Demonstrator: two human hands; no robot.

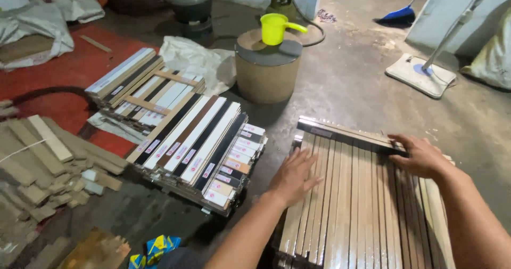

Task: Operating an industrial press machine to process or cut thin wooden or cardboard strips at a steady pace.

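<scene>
A row of long pale wooden strips (362,205) lies side by side on the concrete floor in front of me. A dark strip (340,131) lies across their far ends. My left hand (291,176) rests flat, fingers spread, on the left strips. My right hand (420,154) presses on the far right end of the row, fingers touching the crosswise strip. Neither hand grips anything.
To the left is a stack of black, white and brown labelled strips (197,146), with another stack (143,90) behind it. Wood offcuts (42,162) pile at far left. A round drum (268,66) carries a yellow scoop (277,26). A fan base (420,74) stands at right.
</scene>
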